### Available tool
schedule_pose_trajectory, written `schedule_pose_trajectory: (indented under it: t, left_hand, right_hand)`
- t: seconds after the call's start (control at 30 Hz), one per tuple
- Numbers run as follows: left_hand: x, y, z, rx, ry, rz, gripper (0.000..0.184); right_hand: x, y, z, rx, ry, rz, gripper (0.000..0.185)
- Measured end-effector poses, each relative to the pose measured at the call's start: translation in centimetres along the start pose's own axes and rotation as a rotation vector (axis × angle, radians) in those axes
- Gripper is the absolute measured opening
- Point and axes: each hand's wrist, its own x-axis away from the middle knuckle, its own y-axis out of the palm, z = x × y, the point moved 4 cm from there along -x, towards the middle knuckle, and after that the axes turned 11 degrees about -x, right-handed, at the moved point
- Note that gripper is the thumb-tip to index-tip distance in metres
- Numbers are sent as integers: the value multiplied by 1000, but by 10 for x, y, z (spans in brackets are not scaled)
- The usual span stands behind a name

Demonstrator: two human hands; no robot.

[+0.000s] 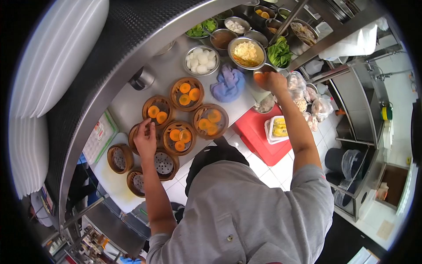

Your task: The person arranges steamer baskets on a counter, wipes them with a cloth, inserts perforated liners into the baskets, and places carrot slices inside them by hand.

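My left hand (145,137) is over a bamboo steamer basket (133,140) that it partly covers. Its fingers are bent together; what they hold, if anything, is hidden. Just beyond the fingertips, another basket (157,102) has two orange carrot slices (153,111) in it. Three more baskets beside it each hold carrot slices: one farther back (185,80), one to the right (224,113) and one nearer (192,148). My right hand (275,83) reaches into a metal bowl (266,67) with something orange inside. Its fingertips are hidden there.
Perforated baskets (119,158) stand on a white board (110,187) at left. A purple cloth (228,83) lies mid-counter by a bowl of white pieces (201,60). Bowls of shredded food (246,53) and greens (279,52) line the back. A red box (255,132) is at right.
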Motion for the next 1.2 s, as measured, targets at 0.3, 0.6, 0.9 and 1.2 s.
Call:
schedule_pose_trajectory:
  t: [0.3,0.6,0.9,1.2]
  left_hand:
    - [41,-7,-34,30,-111,8,19]
    - [59,-12,-41,95,-159,15,16]
    - [57,-20,-17,241,-159,-1,15]
    - [37,33,72,809,-165,-335,32]
  right_hand:
    - [-1,-1,-14,-5,-29,-51,46]
    - [-31,8,-11,-22,-150,-126,36]
    - [-17,-1,-1,-114,-129,43,36]
    - [52,-32,-1,-1537,16,-59,23]
